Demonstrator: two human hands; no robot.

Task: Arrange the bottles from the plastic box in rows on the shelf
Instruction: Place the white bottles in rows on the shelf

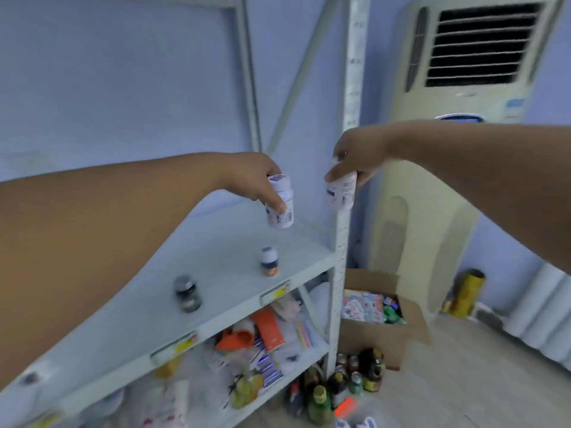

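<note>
Aloft, white labelled bottle in left hand, twin bottle in right hand

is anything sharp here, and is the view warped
Head view: soft throughout with a bluish cast; labels on the left bottle and right bottle, held by left hand and right hand, are unreadable; the shelf post leans, likely wide-angle distortion.

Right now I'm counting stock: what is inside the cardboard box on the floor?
The open cardboard box holds colourful packets, some green. Whatever lies under that top layer is covered.
</note>
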